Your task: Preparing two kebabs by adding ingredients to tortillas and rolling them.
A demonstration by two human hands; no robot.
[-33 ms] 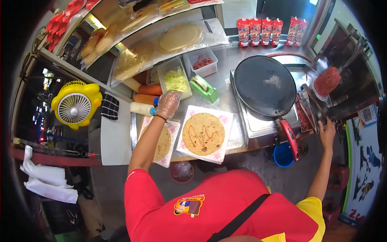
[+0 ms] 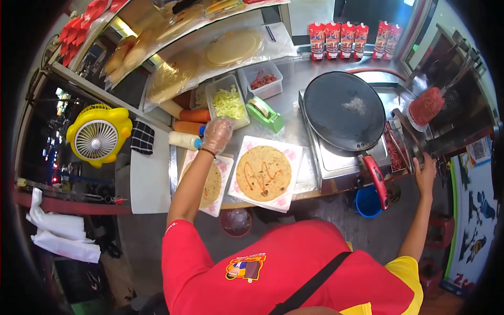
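My left hand (image 2: 218, 134), in a clear glove, has curled fingers at the front of the tub of shredded lettuce (image 2: 227, 102); what they hold is hidden. Beside it lie an orange sauce bottle (image 2: 188, 127) and a white bottle (image 2: 181, 139). Below, a flatbread (image 2: 262, 173) with a red sauce zigzag rests on paper; another flatbread (image 2: 209, 186) is partly under my forearm. My bare right hand (image 2: 425, 168) is bent round the lower end of a metal utensil (image 2: 409, 131) at the counter's right, its grip unclear.
A round black pan (image 2: 341, 110) with a red handle sits on the stove. Nearby are a green tape dispenser (image 2: 268, 118), a tub of meat strips (image 2: 262, 79) and a red-filled holder (image 2: 425, 105). A yellow fan (image 2: 97, 136) stands left; wrapped flatbreads (image 2: 226, 50) lie on the shelf.
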